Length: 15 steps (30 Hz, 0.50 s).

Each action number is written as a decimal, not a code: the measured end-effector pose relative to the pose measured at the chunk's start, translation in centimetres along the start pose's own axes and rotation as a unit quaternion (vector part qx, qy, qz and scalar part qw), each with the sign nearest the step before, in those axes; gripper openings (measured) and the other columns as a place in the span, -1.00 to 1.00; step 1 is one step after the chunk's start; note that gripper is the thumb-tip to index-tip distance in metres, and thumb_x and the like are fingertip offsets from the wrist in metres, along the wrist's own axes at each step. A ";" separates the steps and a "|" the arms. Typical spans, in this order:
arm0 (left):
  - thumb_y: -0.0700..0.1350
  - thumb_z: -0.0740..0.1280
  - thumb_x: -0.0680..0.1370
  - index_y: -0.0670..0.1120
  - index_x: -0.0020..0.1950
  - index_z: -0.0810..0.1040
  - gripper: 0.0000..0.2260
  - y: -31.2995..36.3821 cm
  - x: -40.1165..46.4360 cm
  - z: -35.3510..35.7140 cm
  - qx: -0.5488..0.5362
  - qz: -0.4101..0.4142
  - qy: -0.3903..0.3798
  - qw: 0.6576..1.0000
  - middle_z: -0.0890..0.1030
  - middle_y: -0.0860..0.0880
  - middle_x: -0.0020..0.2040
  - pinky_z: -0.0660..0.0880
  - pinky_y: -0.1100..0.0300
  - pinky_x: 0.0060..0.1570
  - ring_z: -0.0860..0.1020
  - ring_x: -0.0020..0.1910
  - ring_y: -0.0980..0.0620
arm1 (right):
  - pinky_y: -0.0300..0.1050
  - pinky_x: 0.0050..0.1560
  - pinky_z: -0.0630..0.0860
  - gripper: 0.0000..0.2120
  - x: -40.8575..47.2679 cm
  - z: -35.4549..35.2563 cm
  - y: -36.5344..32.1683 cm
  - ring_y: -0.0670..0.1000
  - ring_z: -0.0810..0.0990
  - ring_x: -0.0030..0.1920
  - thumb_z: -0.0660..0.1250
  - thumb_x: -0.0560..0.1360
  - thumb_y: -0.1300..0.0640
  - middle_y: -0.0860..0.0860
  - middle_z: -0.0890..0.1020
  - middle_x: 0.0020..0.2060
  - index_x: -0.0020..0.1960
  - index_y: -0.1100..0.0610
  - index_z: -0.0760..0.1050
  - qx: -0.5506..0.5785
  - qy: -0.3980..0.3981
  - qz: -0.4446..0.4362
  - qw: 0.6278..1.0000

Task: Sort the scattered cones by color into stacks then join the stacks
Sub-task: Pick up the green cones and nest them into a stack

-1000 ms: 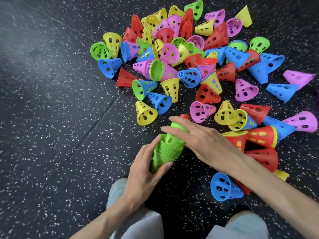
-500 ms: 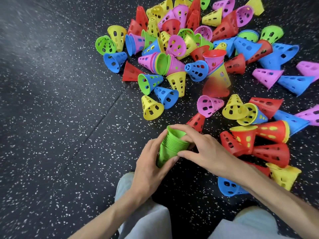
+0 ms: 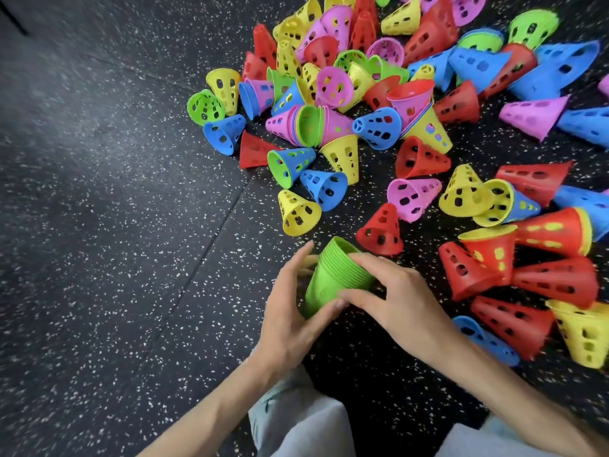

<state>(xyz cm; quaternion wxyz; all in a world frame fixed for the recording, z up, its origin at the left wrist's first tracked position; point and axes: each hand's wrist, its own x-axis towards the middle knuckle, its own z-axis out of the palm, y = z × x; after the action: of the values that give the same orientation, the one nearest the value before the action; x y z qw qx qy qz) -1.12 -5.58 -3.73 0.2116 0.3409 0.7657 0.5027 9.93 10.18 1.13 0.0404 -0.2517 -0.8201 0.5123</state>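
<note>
A stack of several nested green cones [image 3: 329, 278] is held low in the middle, its wide rim tilted up and away. My left hand [image 3: 293, 311] wraps its left side and narrow end. My right hand [image 3: 392, 298] grips its right side, fingers over the rims. Beyond them lies a scattered pile of perforated cones in red, yellow, blue, pink and green. A single red cone [image 3: 380, 227] stands just past the stack. A yellow cone [image 3: 298, 212] lies to its left. A loose green cone [image 3: 206, 107] sits at the pile's left edge.
The floor [image 3: 115, 242] is black rubber with white speckles and a seam running diagonally. A cluster of red cones [image 3: 514, 275] lies to the right of my hands, with a blue cone [image 3: 487, 341] under my right forearm. My knees in light trousers [image 3: 296, 420] are at the bottom.
The green cone my right hand was pressing on top has sunk fully into the stack. Both hands now clasp the stack, and the view has shifted so the pile sits further right.
</note>
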 end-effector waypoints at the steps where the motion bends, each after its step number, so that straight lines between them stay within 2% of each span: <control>1: 0.06 0.47 0.52 0.02 0.56 0.31 -0.35 0.4 0.8 -0.4 0.007 0.019 0.000 1.000 0.55 0.08 0.31 0.48 0.22 0.20 0.56 0.22 0.00 | -0.35 0.19 0.46 -0.57 -0.1 0.0 -0.1 -0.28 0.57 0.13 0.50 0.50 0.03 -0.20 0.65 0.12 0.34 0.05 0.57 0.036 0.022 0.011 0.999; 3: 0.06 0.39 0.56 -0.07 0.48 0.39 -0.47 1.3 2.6 -1.1 0.007 0.041 0.022 0.999 0.59 0.03 0.29 0.49 0.18 0.16 0.58 0.18 -0.05 | -0.19 0.10 0.52 -0.66 -0.3 -0.1 -0.1 -0.16 0.62 0.02 0.48 0.50 0.01 -0.15 0.69 -0.02 0.25 0.06 0.60 0.082 0.065 0.023 0.994; 6: -0.02 0.31 0.64 -0.09 0.37 0.48 -0.68 2.4 5.9 -1.7 -0.009 -0.001 0.108 0.994 0.63 -0.01 0.20 0.49 0.26 0.04 0.59 0.07 0.05 | 0.07 0.01 0.54 -0.78 -0.4 -0.6 0.3 0.04 0.61 -0.10 0.45 0.54 -0.01 -0.04 0.67 -0.15 0.13 0.04 0.59 0.100 0.103 0.019 0.989; 8: -0.03 0.33 0.64 -0.07 0.33 0.52 -0.72 1.9 8.9 -2.2 0.015 -0.042 0.144 0.989 0.62 0.01 0.17 0.53 0.19 0.03 0.59 0.05 0.05 | 0.01 0.02 0.54 -0.83 -0.8 -1.2 0.5 -0.02 0.61 -0.10 0.44 0.55 0.04 -0.08 0.68 -0.14 0.12 0.03 0.60 0.127 0.112 0.020 0.985; 11: 0.00 0.39 0.62 -0.10 0.38 0.50 -0.63 0.2 13.7 -3.4 0.079 -0.121 0.129 0.981 0.61 -0.01 0.22 0.54 0.06 0.19 0.59 0.15 0.06 | -0.01 0.00 0.52 -0.87 -1.3 -1.7 0.8 -0.02 0.59 -0.12 0.45 0.55 0.06 -0.07 0.67 -0.16 0.08 0.04 0.60 0.134 0.117 0.022 0.984; 15: -0.01 0.45 0.58 -0.09 0.51 0.39 -0.46 -0.9 17.2 -4.3 0.094 -0.209 0.053 0.972 0.63 -0.02 0.26 0.57 0.04 0.24 0.62 0.16 0.02 | 0.23 -0.01 0.51 -0.81 -2.1 -1.8 1.5 0.17 0.55 -0.14 0.44 0.54 -0.03 0.10 0.63 -0.20 0.04 0.07 0.57 0.149 0.118 0.030 0.981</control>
<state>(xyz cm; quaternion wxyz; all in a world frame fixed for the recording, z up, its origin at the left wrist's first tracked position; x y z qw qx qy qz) -15.96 4.16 -2.53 0.2380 0.1642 0.8739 0.3907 12.90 11.24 1.07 0.1585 -0.3260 -0.7163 0.5963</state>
